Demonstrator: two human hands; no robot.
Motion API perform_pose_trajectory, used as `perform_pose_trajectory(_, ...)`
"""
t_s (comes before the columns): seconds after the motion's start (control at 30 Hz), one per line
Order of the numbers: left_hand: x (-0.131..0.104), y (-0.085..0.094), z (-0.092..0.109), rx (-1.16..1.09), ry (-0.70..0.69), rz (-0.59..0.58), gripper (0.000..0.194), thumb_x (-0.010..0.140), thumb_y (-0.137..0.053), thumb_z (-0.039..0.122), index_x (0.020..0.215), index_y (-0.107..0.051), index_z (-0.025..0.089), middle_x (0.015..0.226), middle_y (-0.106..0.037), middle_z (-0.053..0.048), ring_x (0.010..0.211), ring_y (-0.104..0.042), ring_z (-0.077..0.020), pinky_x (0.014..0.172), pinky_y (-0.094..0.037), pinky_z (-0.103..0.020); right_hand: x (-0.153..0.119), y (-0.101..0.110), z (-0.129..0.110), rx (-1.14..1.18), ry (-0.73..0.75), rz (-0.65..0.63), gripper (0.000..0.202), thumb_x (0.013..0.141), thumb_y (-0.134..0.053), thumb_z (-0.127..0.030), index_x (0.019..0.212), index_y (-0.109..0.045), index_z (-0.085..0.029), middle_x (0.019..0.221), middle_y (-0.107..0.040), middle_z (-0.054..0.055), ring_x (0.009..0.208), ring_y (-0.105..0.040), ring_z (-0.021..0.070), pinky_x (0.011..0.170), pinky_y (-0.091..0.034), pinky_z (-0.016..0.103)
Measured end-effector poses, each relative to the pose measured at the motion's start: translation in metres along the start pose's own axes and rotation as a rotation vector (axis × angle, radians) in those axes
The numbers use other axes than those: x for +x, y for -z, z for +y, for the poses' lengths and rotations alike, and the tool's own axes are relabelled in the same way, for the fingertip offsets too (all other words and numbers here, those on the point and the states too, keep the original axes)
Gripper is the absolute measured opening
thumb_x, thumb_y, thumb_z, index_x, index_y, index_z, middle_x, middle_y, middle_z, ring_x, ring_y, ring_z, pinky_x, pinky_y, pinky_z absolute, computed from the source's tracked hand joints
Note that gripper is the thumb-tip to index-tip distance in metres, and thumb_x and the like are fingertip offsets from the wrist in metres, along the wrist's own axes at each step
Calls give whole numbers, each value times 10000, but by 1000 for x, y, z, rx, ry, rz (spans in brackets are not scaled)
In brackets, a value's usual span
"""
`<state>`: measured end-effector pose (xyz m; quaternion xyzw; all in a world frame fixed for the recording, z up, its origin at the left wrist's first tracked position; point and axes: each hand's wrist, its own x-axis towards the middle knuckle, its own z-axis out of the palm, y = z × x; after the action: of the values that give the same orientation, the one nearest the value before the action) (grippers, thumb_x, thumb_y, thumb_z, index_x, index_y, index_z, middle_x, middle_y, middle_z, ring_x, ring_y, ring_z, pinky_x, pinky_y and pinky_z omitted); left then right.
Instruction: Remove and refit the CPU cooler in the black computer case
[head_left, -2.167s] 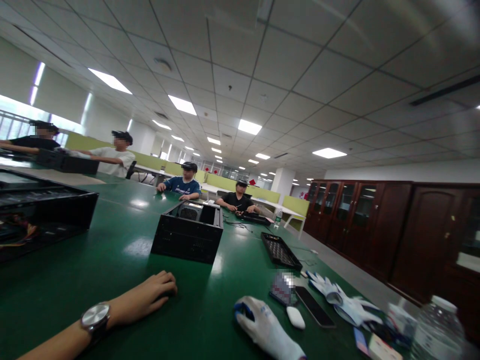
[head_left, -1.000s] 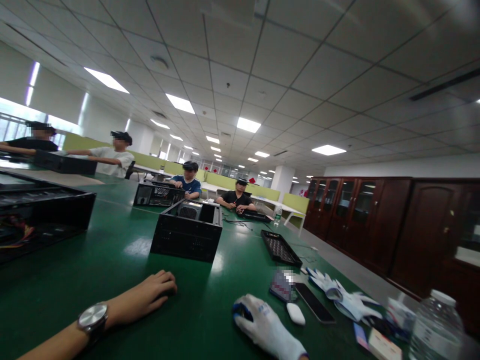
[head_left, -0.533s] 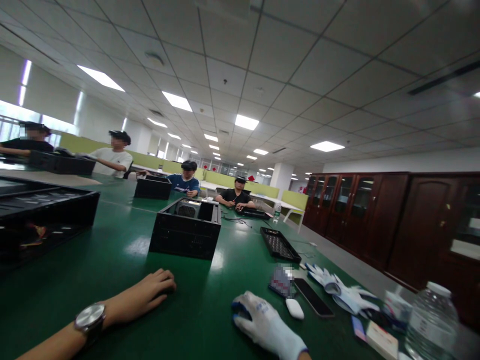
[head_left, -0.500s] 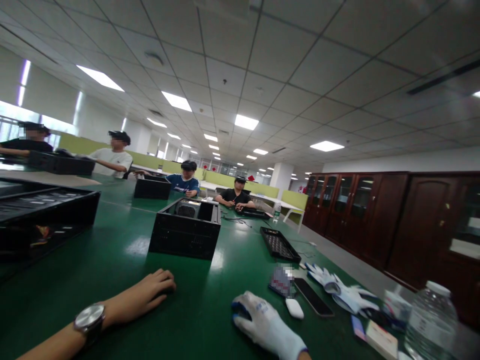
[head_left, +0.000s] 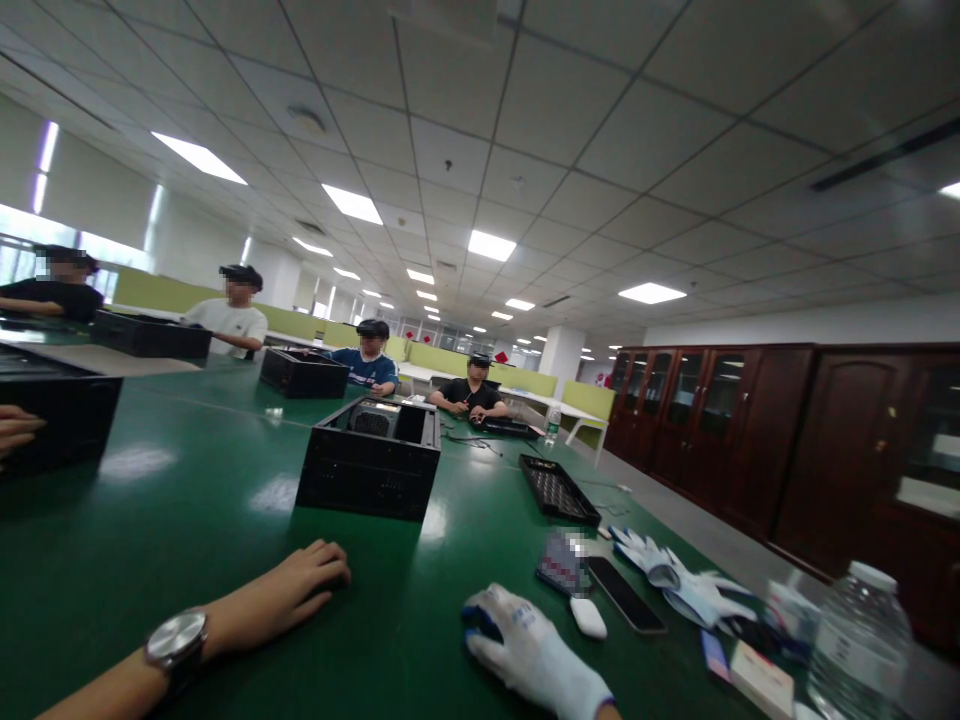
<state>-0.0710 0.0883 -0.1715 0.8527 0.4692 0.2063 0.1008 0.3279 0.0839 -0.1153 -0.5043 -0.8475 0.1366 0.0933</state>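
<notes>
My left hand, bare and with a wristwatch on its wrist, lies palm down on the green table. Its fingers are loosely stretched and hold nothing. Resting to the right is my right hand, in a white glove with blue on the fingertips. Its fingers curl loosely, with a gap between thumb and forefinger and nothing visible in it. Beyond both hands stands a black computer case with an open top and a power supply inside. A white earbud case lies just beside my right hand.
A phone, spare gloves, a small box and a water bottle lie or stand at right. A black panel lies farther back. Co-workers sit behind more cases. Another person's hand touches a left case.
The near left case has shifted left and turned, and another person's hand now shows on it. Cases across the table have turned or shifted. My hands have stayed in place.
</notes>
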Motion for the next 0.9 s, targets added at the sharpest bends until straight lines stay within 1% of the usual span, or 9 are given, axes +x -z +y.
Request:
perform_pose_trajectory(0.13, 0, 2, 3, 14, 17, -17, 304, 1033, -500, 252, 1288, -651, 323, 1423, -583, -55, 1323, -563, -303, 1212, -384, -494, -4, 4, -4, -9, -9, -30, 546, 944, -603, -490, 1443, -627, -272, 1558, -556, 102, 1447, -503, 320, 1223, -347, 385)
perform_pose_trajectory(0.2, 0, 2, 4, 9, 15, -11, 304, 1030, -505, 251, 1286, -654, 320, 1416, -588, -58, 1316, -568, -304, 1205, -392, -491, -4, 4, -4, -1, -9, -26, 537, 942, -611, -488, 1438, -630, -284, 1558, -557, 99, 1446, -503, 319, 1223, -346, 393)
perform_pose_trajectory(0.4, 1, 2, 4, -13, 10, 3, 295, 1021, -520, 259, 1270, -667, 322, 1400, -599, -61, 1292, -580, -310, 1172, -424, -481, 0, 1, 1, 20, 32, 4, 460, 920, -645, -449, 1349, -683, -288, 1435, -642, 89, 1359, -574, 299, 1175, -387, 369)
perform_pose_trajectory(0.53, 1, 2, 4, -10, 4, 3, 302, 1017, -524, 252, 1270, -668, 331, 1399, -599, -57, 1286, -582, -309, 1171, -424, -482, -1, 0, 2, 46, 0, -7, 516, 917, -650, -477, 1389, -662, -270, 1459, -619, 96, 1376, -557, 301, 1178, -380, 361)
perform_pose_trajectory(0.63, 0, 2, 4, -18, 9, 3, 308, 1023, -523, 262, 1281, -669, 344, 1420, -593, -51, 1300, -579, -309, 1187, -411, -484, 0, 0, 3, 63, -9, -31, 562, 881, -691, -486, 1399, -660, -268, 1450, -621, 98, 1366, -560, 308, 1171, -384, 360)
perform_pose_trajectory(0.77, 0, 4, 7, -2, 13, 0, 311, 1011, -529, 248, 1276, -673, 323, 1422, -600, -59, 1298, -581, -313, 1184, -418, -486, 1, 2, 3, 69, -20, -34, 578, 847, -718, -470, 1390, -668, -277, 1438, -626, 88, 1354, -566, 308, 1161, -388, 351)
perform_pose_trajectory(0.9, 0, 6, 12, 18, 24, -22, 330, 1012, -509, 228, 1295, -661, 303, 1434, -587, -74, 1308, -571, -314, 1185, -417, -499, 0, 4, 0, 73, -34, -46, 568, 850, -708, -464, 1388, -671, -288, 1452, -619, 76, 1362, -561, 298, 1166, -382, 337)
